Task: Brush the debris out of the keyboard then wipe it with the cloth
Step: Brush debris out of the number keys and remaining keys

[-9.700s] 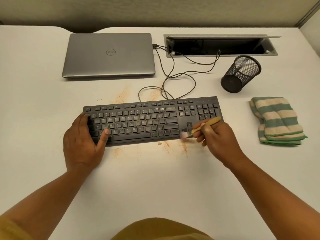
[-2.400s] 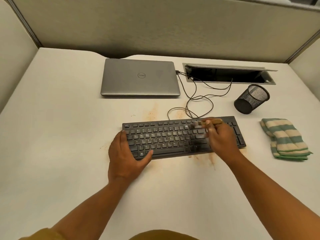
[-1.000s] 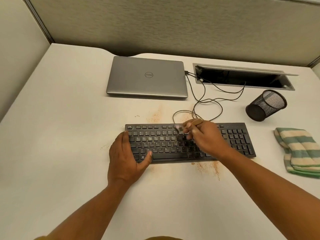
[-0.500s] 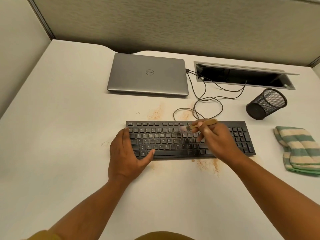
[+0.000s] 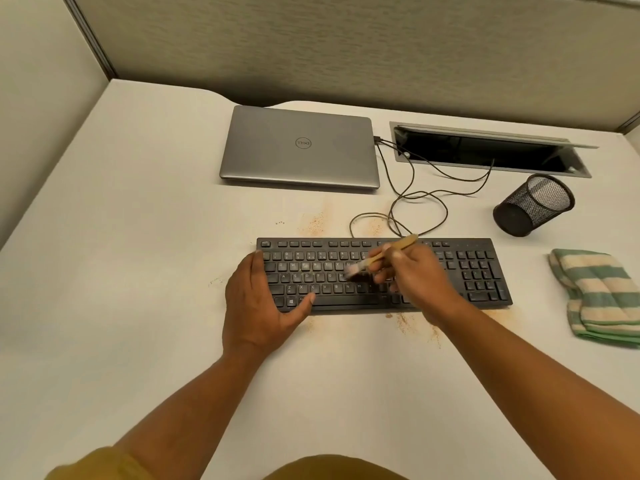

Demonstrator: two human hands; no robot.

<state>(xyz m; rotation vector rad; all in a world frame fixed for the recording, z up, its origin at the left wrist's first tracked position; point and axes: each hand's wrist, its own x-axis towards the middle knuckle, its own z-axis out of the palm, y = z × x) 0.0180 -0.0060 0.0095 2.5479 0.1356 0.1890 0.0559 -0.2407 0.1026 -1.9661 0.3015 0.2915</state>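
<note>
The keyboard (image 5: 478, 271) lies mid-desk; the brush (image 5: 381, 256), pinched in the curled right hand (image 5: 419, 275), now sweeps the middle letter rows, down from the top row, so brushing continues. The flat, straight-fingered left hand (image 5: 258, 306) steadies its 9 o'clock end; the cloth (image 5: 599, 296) waits at 3 o'clock

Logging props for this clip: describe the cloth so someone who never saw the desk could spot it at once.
Start at the black keyboard in the middle of the desk. Just past its right end, nearer the person than the mesh cup, lies the cloth. It is the only soft thing there: folded, striped green and cream.
</note>
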